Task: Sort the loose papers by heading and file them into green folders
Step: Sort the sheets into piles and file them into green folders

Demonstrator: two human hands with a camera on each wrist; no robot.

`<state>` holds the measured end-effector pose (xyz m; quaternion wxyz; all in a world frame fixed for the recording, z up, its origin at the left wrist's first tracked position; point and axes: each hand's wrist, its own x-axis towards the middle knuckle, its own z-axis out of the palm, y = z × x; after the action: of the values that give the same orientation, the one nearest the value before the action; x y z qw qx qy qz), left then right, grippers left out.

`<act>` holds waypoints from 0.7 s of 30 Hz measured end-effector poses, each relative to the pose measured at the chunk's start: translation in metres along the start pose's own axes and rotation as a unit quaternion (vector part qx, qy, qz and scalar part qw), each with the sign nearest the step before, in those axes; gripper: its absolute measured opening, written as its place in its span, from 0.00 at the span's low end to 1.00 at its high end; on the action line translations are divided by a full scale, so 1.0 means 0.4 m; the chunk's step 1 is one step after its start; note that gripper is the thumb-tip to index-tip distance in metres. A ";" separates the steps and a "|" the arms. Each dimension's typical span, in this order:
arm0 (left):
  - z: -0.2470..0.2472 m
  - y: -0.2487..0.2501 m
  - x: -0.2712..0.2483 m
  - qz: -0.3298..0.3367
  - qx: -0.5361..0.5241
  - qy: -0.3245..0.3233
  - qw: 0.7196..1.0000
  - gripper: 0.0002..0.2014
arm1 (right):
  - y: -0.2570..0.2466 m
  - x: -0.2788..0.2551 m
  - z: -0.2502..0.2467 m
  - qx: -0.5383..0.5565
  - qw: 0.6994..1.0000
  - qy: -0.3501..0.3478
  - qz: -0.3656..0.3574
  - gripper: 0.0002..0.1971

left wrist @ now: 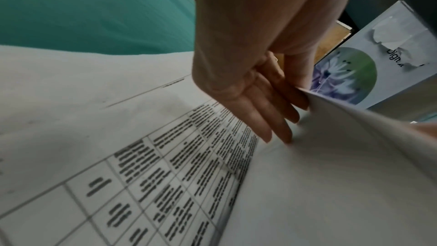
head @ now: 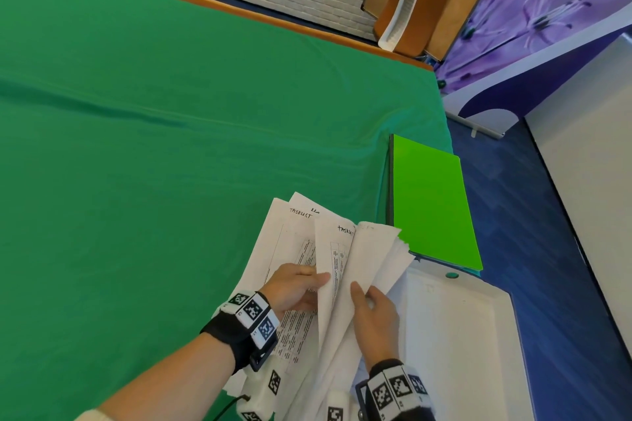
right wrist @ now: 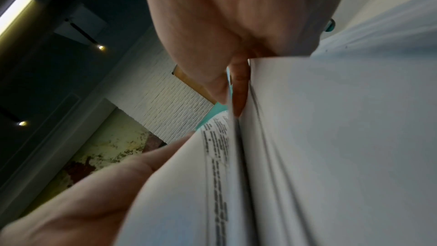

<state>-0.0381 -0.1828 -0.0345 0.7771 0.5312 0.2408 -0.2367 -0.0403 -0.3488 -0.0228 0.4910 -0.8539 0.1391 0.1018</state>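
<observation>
Your left hand [head: 297, 287] pinches one sheet [head: 333, 260] lifted off the papers [head: 294, 243] on the green-covered counter [head: 154, 164]. Your right hand [head: 374, 316] grips the remaining stack [head: 379, 249], thumb on top. A green folder [head: 431, 202] lies just beside the papers.

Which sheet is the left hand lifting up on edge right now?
The middle sheet headed "Task", standing curled between both hands. The left hand pinches its edge; the sheets left of it lie flat, and the right hand holds the remaining stack.
</observation>
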 end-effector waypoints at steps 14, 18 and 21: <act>0.010 0.008 0.034 0.046 0.120 0.053 0.990 0.22 | -0.033 -0.035 0.030 -0.124 0.984 -0.052 -0.116 0.19; 0.013 0.005 0.038 0.051 0.148 0.057 0.986 0.35 | -0.026 -0.033 0.037 -0.127 0.982 -0.050 -0.128 0.13; 0.016 0.000 0.036 0.096 0.142 0.063 0.983 0.31 | -0.001 -0.019 0.037 -0.095 0.989 -0.045 -0.104 0.17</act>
<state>-0.0262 -0.1905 -0.0415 0.6958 0.6708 0.2016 -0.1591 -0.0479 -0.3347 -0.0275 0.4212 -0.9012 0.0170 0.1011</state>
